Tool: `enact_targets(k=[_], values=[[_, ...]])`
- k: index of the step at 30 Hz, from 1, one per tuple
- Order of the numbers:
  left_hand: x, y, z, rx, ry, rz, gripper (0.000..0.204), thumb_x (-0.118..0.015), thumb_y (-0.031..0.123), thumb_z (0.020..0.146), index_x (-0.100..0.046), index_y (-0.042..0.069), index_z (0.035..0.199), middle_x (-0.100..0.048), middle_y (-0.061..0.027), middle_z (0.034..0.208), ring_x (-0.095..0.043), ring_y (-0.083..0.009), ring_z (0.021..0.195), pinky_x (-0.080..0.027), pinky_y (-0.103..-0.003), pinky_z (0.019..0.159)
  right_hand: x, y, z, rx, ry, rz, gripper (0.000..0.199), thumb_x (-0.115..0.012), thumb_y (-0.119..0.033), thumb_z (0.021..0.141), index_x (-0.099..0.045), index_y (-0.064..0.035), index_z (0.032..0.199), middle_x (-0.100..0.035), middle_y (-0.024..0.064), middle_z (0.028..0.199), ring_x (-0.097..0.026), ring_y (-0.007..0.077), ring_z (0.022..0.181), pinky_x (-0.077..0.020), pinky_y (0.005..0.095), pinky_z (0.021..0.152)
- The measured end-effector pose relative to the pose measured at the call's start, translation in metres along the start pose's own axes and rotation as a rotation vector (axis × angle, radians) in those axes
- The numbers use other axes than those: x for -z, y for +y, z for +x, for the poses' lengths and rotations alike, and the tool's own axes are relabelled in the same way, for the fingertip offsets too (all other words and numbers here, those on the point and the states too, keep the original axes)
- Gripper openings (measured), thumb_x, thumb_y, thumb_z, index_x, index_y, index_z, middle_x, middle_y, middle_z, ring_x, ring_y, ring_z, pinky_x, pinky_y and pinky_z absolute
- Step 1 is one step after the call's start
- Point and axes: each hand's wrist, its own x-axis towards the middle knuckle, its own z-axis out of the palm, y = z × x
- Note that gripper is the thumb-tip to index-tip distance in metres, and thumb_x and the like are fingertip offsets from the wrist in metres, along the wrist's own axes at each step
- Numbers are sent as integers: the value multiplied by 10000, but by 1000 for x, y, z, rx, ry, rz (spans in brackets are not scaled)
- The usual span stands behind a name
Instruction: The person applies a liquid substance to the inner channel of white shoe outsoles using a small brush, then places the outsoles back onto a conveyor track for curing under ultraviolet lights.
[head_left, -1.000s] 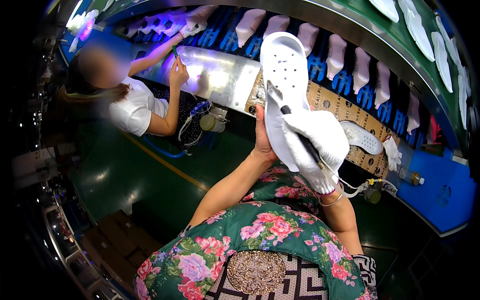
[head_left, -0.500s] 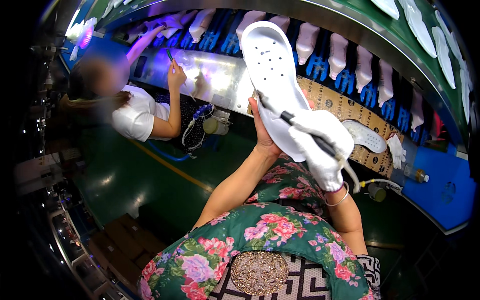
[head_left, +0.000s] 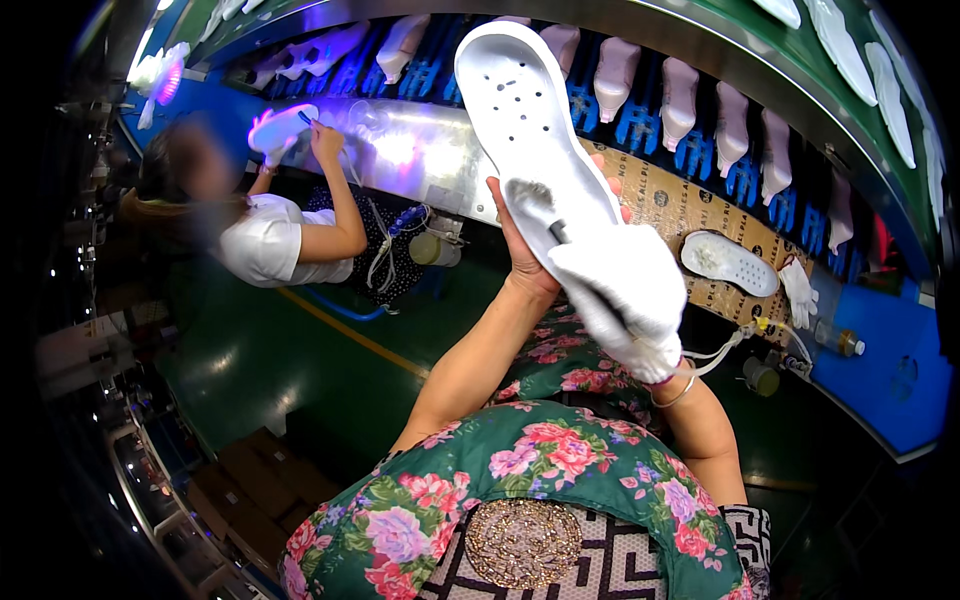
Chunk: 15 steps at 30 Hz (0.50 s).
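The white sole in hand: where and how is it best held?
Probably across its middle, from underneath, as the left hand has it: the sole is long, and there one hand spans both edges, leaving the upper face open to the brush.

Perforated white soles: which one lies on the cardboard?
The sole at right, beside the loose white glove; the other perforated one is held in the left hand, under the brush in the gloved right hand.

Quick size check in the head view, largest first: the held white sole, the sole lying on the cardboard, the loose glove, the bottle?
1. Held sole, though nearness likely enlarges it.
2. Lying sole.
3. Loose glove and bottle: too alike to rank.
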Motion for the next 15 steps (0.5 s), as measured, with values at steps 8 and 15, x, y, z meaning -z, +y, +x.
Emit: enact_targets(k=[8, 15], values=[[4, 13, -2, 88, -94, -9, 1092, -523, 883, 719, -422, 23, 1384, -572, -241, 1199, -615, -441, 1034, -531, -583, 876, 5, 10, -7, -198, -38, 208, 194, -784, -27, 739, -759, -88, 922, -740, 79, 914, -696, 227, 837, -538, 333, 771], [13, 29, -4, 133, -136, -9, 1153, -598, 863, 686, -354, 10, 1424, -556, -266, 1242, -592, -479, 1084, -520, -604, 887, 4, 7, -4, -109, -190, 466, 210, -797, -35, 726, -760, -91, 926, -735, 73, 888, -698, 228, 797, -547, 333, 742]])
